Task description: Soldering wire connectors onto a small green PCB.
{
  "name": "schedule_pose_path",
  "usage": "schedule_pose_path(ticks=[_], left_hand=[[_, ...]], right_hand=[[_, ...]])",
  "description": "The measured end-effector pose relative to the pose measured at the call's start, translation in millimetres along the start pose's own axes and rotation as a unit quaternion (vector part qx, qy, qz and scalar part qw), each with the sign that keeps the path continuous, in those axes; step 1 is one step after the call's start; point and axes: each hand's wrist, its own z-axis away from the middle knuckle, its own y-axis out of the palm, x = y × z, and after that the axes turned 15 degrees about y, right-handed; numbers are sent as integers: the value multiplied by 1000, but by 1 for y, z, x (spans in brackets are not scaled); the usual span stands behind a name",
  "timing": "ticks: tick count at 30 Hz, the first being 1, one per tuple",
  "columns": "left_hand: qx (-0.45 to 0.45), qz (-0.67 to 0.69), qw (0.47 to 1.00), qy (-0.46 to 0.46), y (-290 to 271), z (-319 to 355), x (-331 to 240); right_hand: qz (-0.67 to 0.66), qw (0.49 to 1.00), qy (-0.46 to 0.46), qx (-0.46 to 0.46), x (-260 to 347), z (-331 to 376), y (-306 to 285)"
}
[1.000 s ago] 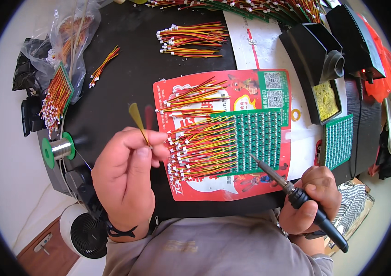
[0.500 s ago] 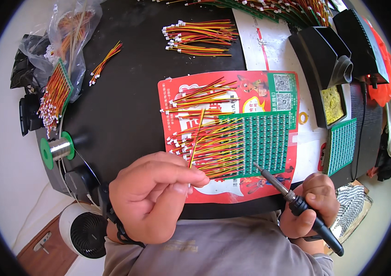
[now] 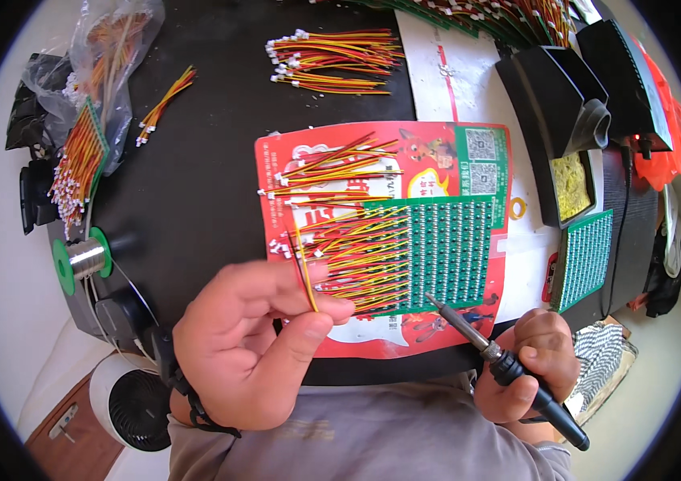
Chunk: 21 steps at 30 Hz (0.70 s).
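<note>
My left hand (image 3: 252,353) pinches a thin red, yellow and black wire lead (image 3: 304,268) between thumb and fingers, its upper part leaning left over the mat. In my right hand (image 3: 529,365) is a black-handled soldering iron (image 3: 469,329), its metal tip at the lower part of a green circuit board panel (image 3: 453,248). Whether the tip touches the board I cannot tell. A row of red and yellow wire leads (image 3: 364,268) with white connectors runs left from the panel. Beneath lies a red printed mat (image 3: 340,347), with more loose leads (image 3: 340,168) above the panel.
Wire bundles (image 3: 332,60) lie at the back. A solder spool (image 3: 84,260), a wired board (image 3: 80,168) and a plastic bag (image 3: 120,52) are at left. To the right stand an iron holder (image 3: 553,100) with a yellow sponge (image 3: 571,188) and another green panel (image 3: 585,260).
The lead in my left hand has swung from leaning right to leaning left, and the fingers have shifted around it. The whole view has slid slightly; the soldering iron stays near the same board area.
</note>
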Motion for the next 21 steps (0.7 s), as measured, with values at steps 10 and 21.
schedule_pose_path(ticks=[10, 21], left_hand=[[158, -173, 950, 207, -9, -12, 2], [159, -197, 941, 225, 6, -6, 7]], right_hand=[[29, 994, 24, 102, 7, -5, -10], [39, 989, 56, 133, 11, -4, -17]])
